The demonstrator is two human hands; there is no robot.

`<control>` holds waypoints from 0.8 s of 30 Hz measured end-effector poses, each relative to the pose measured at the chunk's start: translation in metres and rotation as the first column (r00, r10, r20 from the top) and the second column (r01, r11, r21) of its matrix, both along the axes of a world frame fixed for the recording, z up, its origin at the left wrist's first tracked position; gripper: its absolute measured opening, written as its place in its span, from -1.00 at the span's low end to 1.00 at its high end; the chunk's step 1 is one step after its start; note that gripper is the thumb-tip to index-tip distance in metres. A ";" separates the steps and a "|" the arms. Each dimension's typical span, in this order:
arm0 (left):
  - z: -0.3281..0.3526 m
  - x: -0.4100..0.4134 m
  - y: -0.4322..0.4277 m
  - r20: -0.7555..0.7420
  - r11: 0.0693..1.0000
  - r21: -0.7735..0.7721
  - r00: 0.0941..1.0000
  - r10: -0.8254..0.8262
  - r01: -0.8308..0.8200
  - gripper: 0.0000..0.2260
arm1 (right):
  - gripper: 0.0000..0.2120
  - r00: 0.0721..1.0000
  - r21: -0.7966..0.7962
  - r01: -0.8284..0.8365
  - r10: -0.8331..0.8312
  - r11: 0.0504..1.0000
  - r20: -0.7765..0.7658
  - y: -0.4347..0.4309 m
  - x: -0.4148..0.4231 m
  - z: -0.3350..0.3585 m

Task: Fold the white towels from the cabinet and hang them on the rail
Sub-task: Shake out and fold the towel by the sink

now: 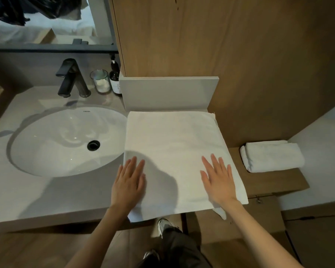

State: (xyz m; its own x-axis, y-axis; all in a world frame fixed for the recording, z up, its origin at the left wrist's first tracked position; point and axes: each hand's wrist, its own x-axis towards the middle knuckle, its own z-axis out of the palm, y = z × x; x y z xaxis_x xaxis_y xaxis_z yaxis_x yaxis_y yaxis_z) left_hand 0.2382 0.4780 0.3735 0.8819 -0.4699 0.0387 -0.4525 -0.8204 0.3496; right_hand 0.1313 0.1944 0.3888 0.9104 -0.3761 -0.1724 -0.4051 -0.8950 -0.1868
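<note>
The white towel (174,151) lay spread flat on the pale counter (17,180), a smooth, soft rectangle folded at least once. How many layers it had could not be told. Its near edge ran past the counter's front lip, and a small corner dangled below the right wrist, partly hidden by it.

The left hand (129,182) rested palm down on the towel's corner at 7 o'clock, fingers straight and gripping nothing. Its heel covered the towel's edge there. The right hand (218,180) lay flat the same way toward 5 o'clock, fingers spread and pressing the cloth. Both forearms were cut off by the bottom of the frame.

At 3 o'clock from the spread towel, a second folded towel (272,156), thick and rounded at its folds, sat on a wooden shelf (275,180), apart from the first. At 12 o'clock a plain grey upstand (168,93) met a wood-grain cabinet panel (201,35).

At 9 o'clock lay a glossy white oval basin (66,140) with a dark round drain (93,145). Toward 10 o'clock stood an angular matte black tap (70,78), a clear glass (100,81) holding something white and indistinct, and a dark pump bottle (115,78). The upstand hid part of the bottle, and its label was too small to read.
</note>
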 end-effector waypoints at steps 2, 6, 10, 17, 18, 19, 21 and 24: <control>0.005 0.002 0.003 0.045 0.999 0.041 0.999 -0.025 0.023 -0.51 | -0.50 0.998 -0.015 0.055 -0.056 0.998 -0.022 0.013 0.003 0.009; 0.015 -0.005 0.005 0.194 0.997 0.072 0.980 -0.040 0.027 -0.73 | -0.53 0.995 -0.092 0.094 -0.097 0.991 -0.031 0.029 0.000 0.022; 0.021 -0.026 0.011 0.235 0.995 0.089 0.970 -0.065 0.046 -0.64 | -0.52 0.997 -0.017 0.040 -0.041 0.999 -0.073 0.021 0.001 0.024; 0.014 -0.036 0.005 0.270 0.981 0.130 0.946 -0.177 0.147 -0.81 | -0.49 0.991 0.239 -0.063 0.089 0.969 -0.099 0.003 0.037 0.034; 0.015 -0.035 0.002 0.246 0.978 0.119 0.949 -0.198 0.173 -0.84 | -0.49 0.989 0.241 -0.082 0.109 0.967 -0.099 0.002 0.044 0.035; 0.017 -0.035 -0.001 0.219 0.975 0.113 0.953 -0.211 0.190 -0.85 | -0.48 0.986 0.233 -0.103 0.130 0.967 -0.103 0.001 0.052 0.036; 0.024 -0.035 -0.008 0.161 0.981 0.060 0.968 -0.192 0.185 -0.91 | -0.44 0.979 0.224 -0.141 0.170 0.964 -0.115 -0.002 0.066 0.038; 0.033 -0.031 -0.016 0.105 0.985 -0.040 0.981 -0.164 0.169 -0.92 | -0.40 0.968 0.217 -0.190 0.220 0.958 -0.123 -0.005 0.085 0.041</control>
State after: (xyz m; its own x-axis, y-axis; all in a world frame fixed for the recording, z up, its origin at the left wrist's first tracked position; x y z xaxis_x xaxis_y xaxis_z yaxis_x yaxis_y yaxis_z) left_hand 0.2070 0.4617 0.4065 0.7819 -0.6051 0.1500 -0.6163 -0.7139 0.3325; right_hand 0.2167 0.1893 0.4299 0.9239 -0.1279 -0.3607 -0.2530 -0.9113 -0.3248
